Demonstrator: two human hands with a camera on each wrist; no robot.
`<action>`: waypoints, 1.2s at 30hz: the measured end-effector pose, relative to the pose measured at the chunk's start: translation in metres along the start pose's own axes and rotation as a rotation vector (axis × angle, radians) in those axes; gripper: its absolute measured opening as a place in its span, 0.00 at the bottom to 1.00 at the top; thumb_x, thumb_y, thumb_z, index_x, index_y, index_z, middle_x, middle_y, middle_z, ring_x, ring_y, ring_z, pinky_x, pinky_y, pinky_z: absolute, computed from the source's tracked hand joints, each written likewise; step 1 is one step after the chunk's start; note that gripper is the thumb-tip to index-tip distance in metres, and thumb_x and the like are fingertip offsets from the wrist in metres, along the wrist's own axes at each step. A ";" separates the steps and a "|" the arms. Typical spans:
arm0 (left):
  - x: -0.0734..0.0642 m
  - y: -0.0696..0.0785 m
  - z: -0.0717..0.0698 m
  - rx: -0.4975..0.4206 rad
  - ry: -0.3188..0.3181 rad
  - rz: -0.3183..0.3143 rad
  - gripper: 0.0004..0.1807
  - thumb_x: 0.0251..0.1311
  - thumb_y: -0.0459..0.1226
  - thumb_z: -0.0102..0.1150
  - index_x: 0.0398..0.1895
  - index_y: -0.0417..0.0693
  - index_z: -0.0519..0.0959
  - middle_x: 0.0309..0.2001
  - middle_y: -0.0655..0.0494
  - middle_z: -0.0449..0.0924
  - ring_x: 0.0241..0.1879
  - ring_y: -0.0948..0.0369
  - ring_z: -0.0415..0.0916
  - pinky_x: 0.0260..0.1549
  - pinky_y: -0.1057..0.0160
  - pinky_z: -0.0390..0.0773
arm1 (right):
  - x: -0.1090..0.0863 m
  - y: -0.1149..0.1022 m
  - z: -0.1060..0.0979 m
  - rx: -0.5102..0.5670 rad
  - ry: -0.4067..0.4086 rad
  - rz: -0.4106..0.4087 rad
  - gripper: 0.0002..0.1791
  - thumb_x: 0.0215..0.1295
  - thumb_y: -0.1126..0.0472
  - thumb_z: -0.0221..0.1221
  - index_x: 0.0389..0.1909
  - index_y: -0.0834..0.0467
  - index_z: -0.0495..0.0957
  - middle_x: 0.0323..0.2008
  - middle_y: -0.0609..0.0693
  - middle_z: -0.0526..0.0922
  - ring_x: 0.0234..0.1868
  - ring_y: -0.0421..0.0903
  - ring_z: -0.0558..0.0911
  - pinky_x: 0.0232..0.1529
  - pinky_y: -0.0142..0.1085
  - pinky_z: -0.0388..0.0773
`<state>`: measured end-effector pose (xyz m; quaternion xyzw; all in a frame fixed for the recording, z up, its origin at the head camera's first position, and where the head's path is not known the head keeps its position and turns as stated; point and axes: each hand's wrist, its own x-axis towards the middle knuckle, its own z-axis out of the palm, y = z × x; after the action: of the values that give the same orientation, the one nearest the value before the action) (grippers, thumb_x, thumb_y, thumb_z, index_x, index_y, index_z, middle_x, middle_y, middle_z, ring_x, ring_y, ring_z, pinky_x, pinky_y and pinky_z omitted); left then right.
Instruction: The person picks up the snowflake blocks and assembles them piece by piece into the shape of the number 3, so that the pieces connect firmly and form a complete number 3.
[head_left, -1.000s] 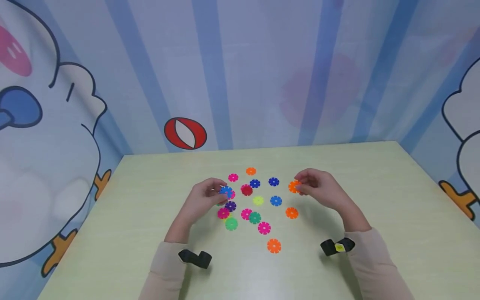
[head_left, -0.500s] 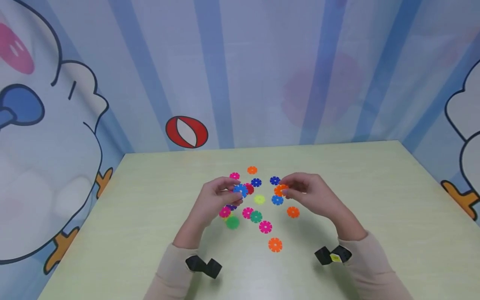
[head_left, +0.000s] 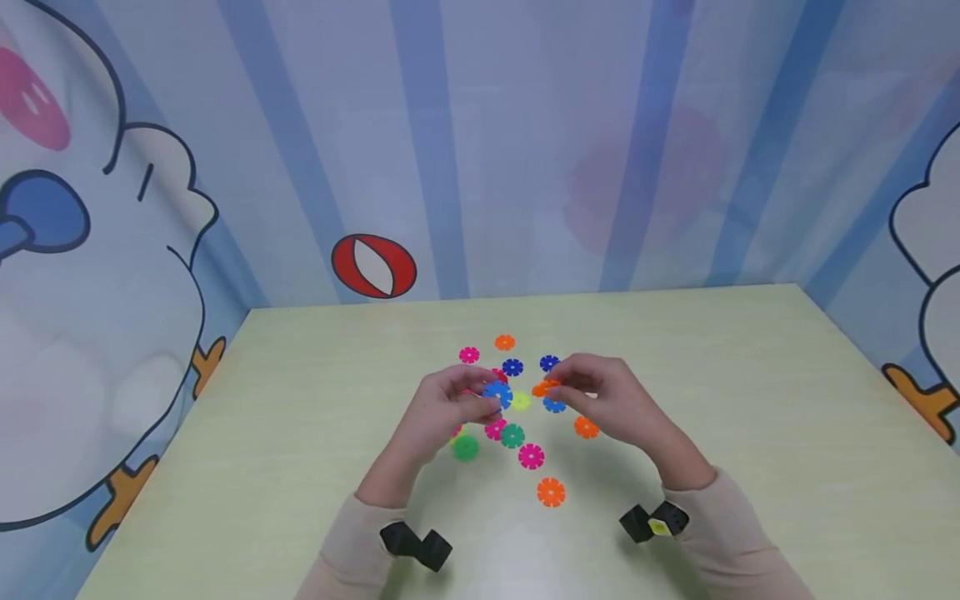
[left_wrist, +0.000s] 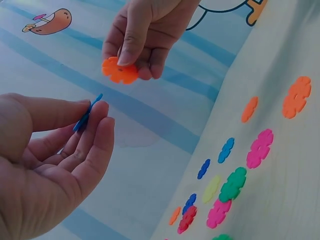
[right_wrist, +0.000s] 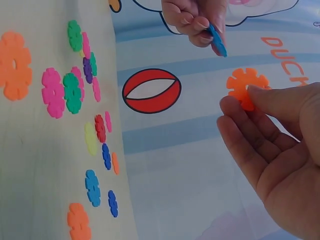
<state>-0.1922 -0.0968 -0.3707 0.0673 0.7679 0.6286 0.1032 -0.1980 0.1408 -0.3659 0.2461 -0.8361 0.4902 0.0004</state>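
Between thumb and fingers, my left hand (head_left: 442, 408) pinches a blue notched disc (head_left: 498, 394) above the table. My right hand (head_left: 611, 396) pinches an orange notched disc (right_wrist: 246, 87) by its edge. The two discs face each other with a small gap, not touching. In the left wrist view the blue disc (left_wrist: 87, 115) is seen nearly edge-on, while the orange disc (left_wrist: 120, 70) shows its flat side. Beneath the hands lie several loose flower-shaped discs, among them a yellow disc (head_left: 521, 402), partly hidden by the left hand's blue disc.
On the pale table (head_left: 315, 433) more discs are spread: an orange disc (head_left: 551, 492) nearest the front, a pink disc (head_left: 531, 457), a green disc (head_left: 466, 447) and a dark blue disc (head_left: 513, 367). A printed cartoon backdrop (head_left: 517, 167) rises behind the table.
Both hands have come toward each other over the scattered discs, the left moving right with the blue disc, the right moving left with the orange disc. The orange disc has tilted flatter.
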 end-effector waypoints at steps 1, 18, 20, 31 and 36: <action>0.000 0.000 0.001 -0.004 -0.006 -0.003 0.19 0.59 0.33 0.64 0.54 0.44 0.78 0.42 0.47 0.79 0.37 0.58 0.84 0.44 0.57 0.82 | 0.000 0.000 0.001 0.005 0.005 -0.005 0.09 0.62 0.69 0.62 0.43 0.61 0.81 0.39 0.52 0.84 0.41 0.46 0.85 0.46 0.36 0.82; -0.005 -0.001 0.012 -0.059 -0.040 -0.005 0.17 0.60 0.31 0.62 0.52 0.39 0.77 0.38 0.47 0.77 0.37 0.55 0.85 0.44 0.57 0.82 | -0.001 0.001 0.011 0.067 -0.007 -0.052 0.07 0.61 0.71 0.61 0.41 0.63 0.81 0.38 0.54 0.83 0.42 0.48 0.86 0.45 0.36 0.82; -0.005 0.000 0.013 -0.062 -0.037 -0.010 0.17 0.60 0.30 0.62 0.52 0.39 0.76 0.37 0.48 0.76 0.37 0.55 0.85 0.43 0.57 0.82 | -0.001 0.001 0.011 0.067 -0.005 -0.060 0.08 0.61 0.71 0.61 0.41 0.63 0.81 0.38 0.54 0.83 0.42 0.48 0.86 0.45 0.35 0.82; -0.005 0.000 0.014 -0.070 -0.037 -0.007 0.18 0.59 0.30 0.63 0.52 0.36 0.76 0.34 0.49 0.78 0.35 0.56 0.85 0.42 0.58 0.82 | -0.001 0.000 0.009 0.052 -0.006 -0.058 0.07 0.61 0.71 0.62 0.40 0.64 0.81 0.38 0.55 0.84 0.41 0.48 0.86 0.45 0.36 0.82; -0.005 0.000 0.014 -0.084 -0.042 0.001 0.18 0.59 0.30 0.63 0.52 0.35 0.76 0.34 0.49 0.78 0.35 0.56 0.85 0.42 0.58 0.83 | -0.001 0.000 0.009 0.049 -0.008 -0.073 0.07 0.61 0.71 0.62 0.40 0.64 0.81 0.37 0.54 0.84 0.40 0.48 0.86 0.45 0.34 0.81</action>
<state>-0.1837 -0.0848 -0.3733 0.0765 0.7386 0.6587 0.1214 -0.1954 0.1338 -0.3705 0.2784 -0.8142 0.5094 0.0089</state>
